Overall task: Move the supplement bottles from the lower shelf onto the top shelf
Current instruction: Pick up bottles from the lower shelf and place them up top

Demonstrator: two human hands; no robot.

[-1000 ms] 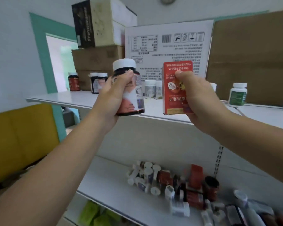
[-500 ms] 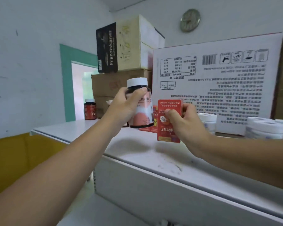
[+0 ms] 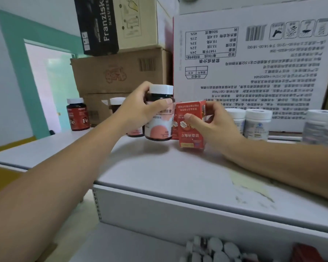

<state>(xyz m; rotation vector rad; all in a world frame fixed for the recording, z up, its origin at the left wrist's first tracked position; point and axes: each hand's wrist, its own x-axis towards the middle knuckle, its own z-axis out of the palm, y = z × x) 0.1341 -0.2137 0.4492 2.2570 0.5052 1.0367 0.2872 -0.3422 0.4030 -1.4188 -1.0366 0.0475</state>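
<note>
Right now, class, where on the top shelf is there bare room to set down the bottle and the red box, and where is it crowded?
Free: the front of the top shelf, between the arms. Also the left stretch before the red bottle. Crowded: the back row, where the white bottles stand against the white carton. The left hand holds the bottle; the right hand holds the red box.

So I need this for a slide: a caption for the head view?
Left hand and right hand set bottle and red box onto top shelf.

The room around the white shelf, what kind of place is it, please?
Probably a storeroom or stock area for health supplements. Stacked cardboard cartons stand on the top shelf beside white-capped bottles, and many more bottles lie heaped on the lower shelf.
</note>
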